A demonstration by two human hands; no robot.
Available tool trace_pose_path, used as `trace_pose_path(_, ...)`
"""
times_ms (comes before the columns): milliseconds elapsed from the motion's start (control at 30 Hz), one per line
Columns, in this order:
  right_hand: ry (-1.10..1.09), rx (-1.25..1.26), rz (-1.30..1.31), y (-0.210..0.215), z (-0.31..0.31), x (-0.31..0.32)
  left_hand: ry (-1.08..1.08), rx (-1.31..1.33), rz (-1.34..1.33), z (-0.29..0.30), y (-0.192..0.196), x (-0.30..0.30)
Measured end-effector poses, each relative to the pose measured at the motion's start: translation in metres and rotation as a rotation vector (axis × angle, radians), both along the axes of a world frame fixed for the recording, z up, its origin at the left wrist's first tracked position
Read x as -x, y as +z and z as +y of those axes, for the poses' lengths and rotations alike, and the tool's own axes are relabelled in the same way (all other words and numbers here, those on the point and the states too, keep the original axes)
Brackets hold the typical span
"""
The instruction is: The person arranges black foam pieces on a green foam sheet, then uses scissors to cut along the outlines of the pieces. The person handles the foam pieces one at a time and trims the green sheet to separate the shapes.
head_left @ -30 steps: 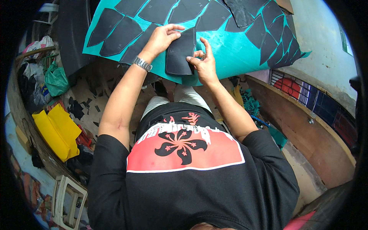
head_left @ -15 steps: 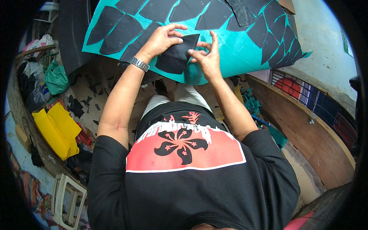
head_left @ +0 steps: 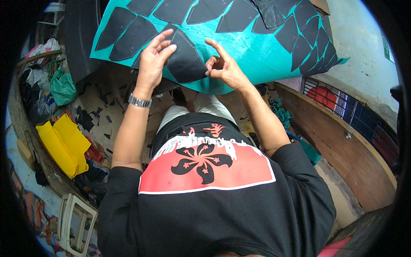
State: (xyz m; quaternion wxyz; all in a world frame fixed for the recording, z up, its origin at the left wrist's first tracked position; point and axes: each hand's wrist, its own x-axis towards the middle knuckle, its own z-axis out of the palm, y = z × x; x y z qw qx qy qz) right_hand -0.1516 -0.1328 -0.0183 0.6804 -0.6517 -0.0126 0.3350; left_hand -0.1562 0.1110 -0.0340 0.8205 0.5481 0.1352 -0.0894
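Black panels (head_left: 133, 38) already lay on green sheeting (head_left: 252, 64), while your right hand (head_left: 225, 69) pinched one loose piece (head_left: 185, 60), left hand (head_left: 153, 62) spread.

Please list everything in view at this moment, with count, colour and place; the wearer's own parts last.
Black panel: one, black, between the hands
Teal sheet: one, teal, ahead
Other panels: many, black, on the sheet
Yellow folded sheet: one, yellow, left
Green bag: one, green, left
Scraps: many, mostly black, floor
Plastic frame: one, off-white, lower left
Wooden board: one, brown, right
Mixed clutter: uncountable, various, both sides
Watch: one, silver, left wrist
T-shirt: one, black with red print, on the wearer
Left hand: one, bare, panel's left edge
Right hand: one, bare, panel's lower right corner
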Motion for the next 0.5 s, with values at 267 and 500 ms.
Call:
trace_pose_path(267,0.026,0.099,-0.214,0.008,-0.026,-0.072,-0.027,-0.207,0.270,-0.006,-0.009,0.062)
trace_pose_path(500,0.093,0.300,-0.378,-0.019,0.008,-0.108,-0.147,-0.547,0.279,-0.015,-0.018,0.061)
